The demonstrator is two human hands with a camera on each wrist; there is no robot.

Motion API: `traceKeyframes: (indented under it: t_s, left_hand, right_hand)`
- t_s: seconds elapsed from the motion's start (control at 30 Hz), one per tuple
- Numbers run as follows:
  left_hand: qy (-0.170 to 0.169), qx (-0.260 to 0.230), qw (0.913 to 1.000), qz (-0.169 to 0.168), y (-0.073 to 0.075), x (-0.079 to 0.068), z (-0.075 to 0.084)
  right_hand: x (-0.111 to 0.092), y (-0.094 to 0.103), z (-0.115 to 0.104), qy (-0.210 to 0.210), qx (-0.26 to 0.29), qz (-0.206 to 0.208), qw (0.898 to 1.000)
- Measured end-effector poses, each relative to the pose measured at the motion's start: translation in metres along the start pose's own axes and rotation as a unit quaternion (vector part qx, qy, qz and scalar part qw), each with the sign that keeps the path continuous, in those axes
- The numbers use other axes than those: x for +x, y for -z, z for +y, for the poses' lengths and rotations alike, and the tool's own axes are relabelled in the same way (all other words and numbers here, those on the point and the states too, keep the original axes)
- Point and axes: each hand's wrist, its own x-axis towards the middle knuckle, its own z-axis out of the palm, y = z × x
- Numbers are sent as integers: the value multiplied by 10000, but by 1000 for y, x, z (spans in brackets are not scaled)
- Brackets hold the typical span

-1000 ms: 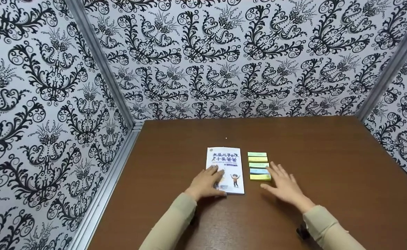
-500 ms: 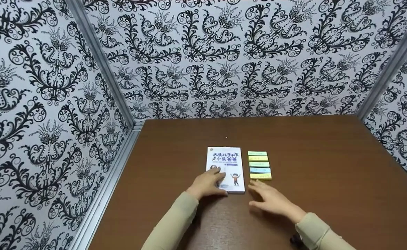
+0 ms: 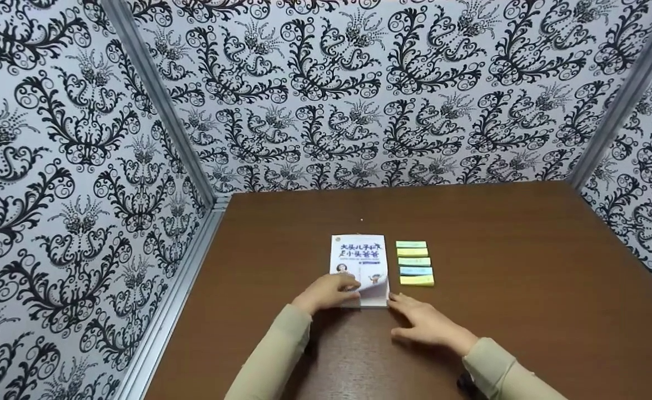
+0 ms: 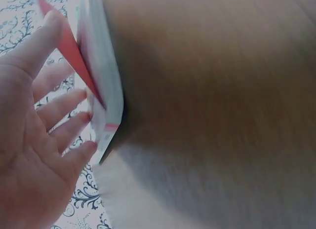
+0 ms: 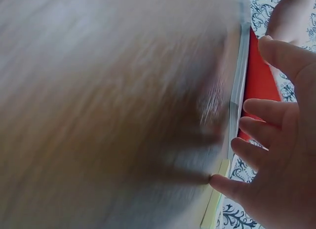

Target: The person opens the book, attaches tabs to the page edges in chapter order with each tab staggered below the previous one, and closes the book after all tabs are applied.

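Note:
A white book (image 3: 359, 250) with a printed cover lies on the brown table, its lower right corner of cover raised. My left hand (image 3: 326, 293) is at the book's lower left, holding the lifted cover with the thumb beneath and the fingers above. The cover's red inner side (image 4: 74, 56) shows in the left wrist view. Beside the book's lower right edge is my right hand (image 3: 428, 323), fingers extended; its fingertips appear close to the page edge, and contact cannot be made out. Several small green, yellow and blue strips (image 3: 414, 261) lie in a column right of the book.
Patterned black-and-white walls (image 3: 348, 94) enclose the brown table (image 3: 503, 244) at the back and sides. A metal rail (image 3: 184, 289) runs along its left edge. A tiny white speck (image 3: 361, 220) lies beyond the book.
My right hand has moved from the coloured strips down and left to the book's lower right side. The cover, flat before, is now lifted at its corner by my left hand.

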Motion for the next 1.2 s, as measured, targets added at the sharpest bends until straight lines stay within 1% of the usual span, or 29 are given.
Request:
traceKeyframes:
  t_s: [0.1, 0.2, 0.33, 0.43, 0.53, 0.57, 0.63, 0.7, 0.77, 0.8, 0.83, 0.87, 0.9, 0.93, 1.0, 1.1, 1.2]
  left_hand:
    - [-145, -151, 9989, 425, 1, 0, 2]
    - [-37, -145, 9961, 871, 0, -1, 5]
    - [161, -43, 9899, 1407, -3, -4, 8]
    - [206, 107, 9811, 1923, -6, -9, 8]
    - [248, 413, 9666, 2516, -7, -16, 10]
    - [228, 594, 9600, 2725, -7, -18, 10]
    - [108, 1011, 9410, 3228, -6, -21, 10]
    - [-67, 1612, 9148, 3704, -2, -23, 8]
    - [-245, 2238, 8834, 4109, 2, -24, 5]
    - [-286, 2533, 8689, 4242, 3, -26, 4]
    - [-291, 2802, 8585, 4285, 5, -27, 3]
    - [-279, 3043, 8519, 4253, 5, -29, 2]
    - [-254, 3233, 8491, 4170, 5, -30, 0]
    - [-204, 3406, 8496, 4021, 5, -31, -1]
    - [-86, 3644, 8586, 3605, 3, -33, -4]
    - [105, 3730, 8837, 2824, -3, -32, -9]
    - [313, 3544, 9124, 2024, -9, -29, -13]
  right_hand:
    - [0, -1, 1, -58, -146, -37, 9999]
    - [0, -3, 2, -160, -256, -101, 9995]
    - [3, -4, 2, -110, -361, -114, 9992]
    - [5, -5, 1, -40, -428, -137, 9990]
    - [6, -7, 0, 0, -491, -161, 9987]
    - [6, -7, 0, 7, -497, -169, 9986]
    - [6, -8, -1, 6, -521, -174, 9985]
    - [5, -9, -1, -16, -530, -180, 9984]
    - [5, -9, -1, -46, -525, -172, 9985]
    - [5, -9, -1, -63, -536, -160, 9984]
    - [5, -8, -1, -71, -536, -137, 9984]
    - [5, -8, -1, -81, -536, -120, 9985]
    - [4, -8, -1, -88, -542, -104, 9984]
    - [4, -8, -1, -98, -550, -89, 9984]
    - [4, -8, -1, -119, -565, -73, 9983]
    - [5, -8, -3, -150, -569, -72, 9982]
    - [5, -10, -5, -177, -531, -113, 9984]
